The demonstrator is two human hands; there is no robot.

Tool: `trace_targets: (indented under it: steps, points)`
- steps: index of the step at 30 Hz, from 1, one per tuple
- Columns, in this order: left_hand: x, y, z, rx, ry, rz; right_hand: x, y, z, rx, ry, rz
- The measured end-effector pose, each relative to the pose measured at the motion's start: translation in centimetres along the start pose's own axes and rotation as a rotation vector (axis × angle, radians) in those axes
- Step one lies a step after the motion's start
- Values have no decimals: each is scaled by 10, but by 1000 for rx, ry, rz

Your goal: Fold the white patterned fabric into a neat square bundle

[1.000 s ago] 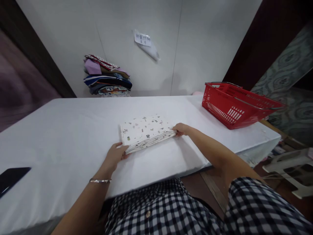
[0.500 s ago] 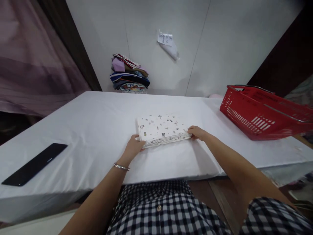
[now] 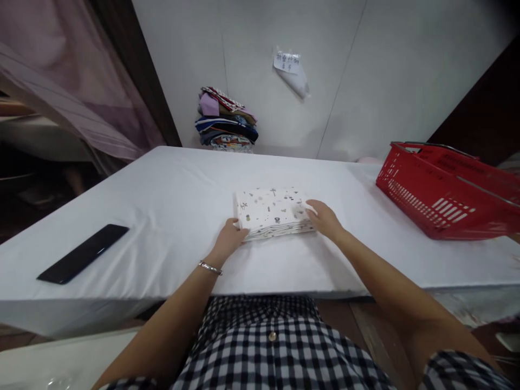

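Observation:
A folded white cloth point(image 3: 270, 208) with small scattered prints of plants and figures lies in several layers on the white-covered table point(image 3: 182, 179). At its near left corner is my left hand point(image 3: 231, 238), thumb on the top layer and the other fingers along the side, gripping that corner. My right hand point(image 3: 326, 219) touches the right edge of the cloth, with its fingers apart and not closed round the layers. Part of its fingers is hidden from sight.
A red plastic basket point(image 3: 439, 189) with metal handles stands at the right. On the left lies a flat black phone-like slab point(image 3: 83, 254). A stack of folded fabrics point(image 3: 227, 122) rests behind the table's far edge, and a paper note point(image 3: 287, 62) hangs on the wall.
My right hand has let go of the near right corner and shifted up along the cloth's right edge. My left hand keeps to the near left corner. The whole view has shifted slightly.

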State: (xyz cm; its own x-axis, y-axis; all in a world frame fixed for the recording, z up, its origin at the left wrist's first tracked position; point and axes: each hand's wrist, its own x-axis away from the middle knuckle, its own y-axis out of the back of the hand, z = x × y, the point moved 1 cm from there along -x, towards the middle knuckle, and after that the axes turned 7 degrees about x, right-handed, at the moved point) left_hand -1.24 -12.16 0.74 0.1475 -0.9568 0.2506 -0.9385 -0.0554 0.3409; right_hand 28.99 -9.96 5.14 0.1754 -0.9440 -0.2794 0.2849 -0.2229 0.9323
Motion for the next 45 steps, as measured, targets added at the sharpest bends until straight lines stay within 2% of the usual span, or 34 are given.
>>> trace_targets:
  steps: [3, 6, 8, 11, 14, 17, 20, 23, 25, 28, 30, 33, 37, 39, 43, 45]
  points:
    - [2, 0, -1, 14, -8, 9, 4, -4, 41, 14, 273, -24]
    - [3, 1, -1, 14, -8, 17, 16, -21, 54, 81, 413, 160]
    - [3, 1, 0, 12, -12, 21, 25, -33, 46, 123, 438, 259]
    - [2, 0, 3, -1, -30, 17, 33, -44, 30, 143, 449, 284]
    - [4, 1, 6, -26, -30, 16, 35, -44, 27, 131, 425, 316]
    - [11, 5, -1, -168, -49, -10, 30, -37, 36, 82, 377, 356]
    - [17, 5, -23, -356, -188, -130, 13, -29, 51, 34, 369, 291]
    - [14, -5, -44, -484, -488, -186, -17, -28, 62, 39, 357, 155]
    - [6, -15, -47, -594, -625, -115, -38, -33, 57, 76, 300, 110]
    - [-8, -26, -33, -708, -551, 42, -56, -49, 26, 184, 110, 180]
    - [-13, -29, -19, -720, -499, 78, -57, -61, -2, 222, -29, 275]
    - [-13, -30, -8, -705, -490, 67, -51, -76, -28, 217, -36, 297]
    - [-12, -29, -9, -642, -478, 83, -49, -83, -32, 211, -6, 269]
    - [-17, -24, -16, -574, -475, 58, -50, -84, -30, 210, 9, 259]
    - [-41, -2, -39, -463, -446, -170, -49, -86, -29, 210, 14, 254]
    - [-58, 8, -49, -480, -395, -223, -48, -86, -30, 211, 9, 253]
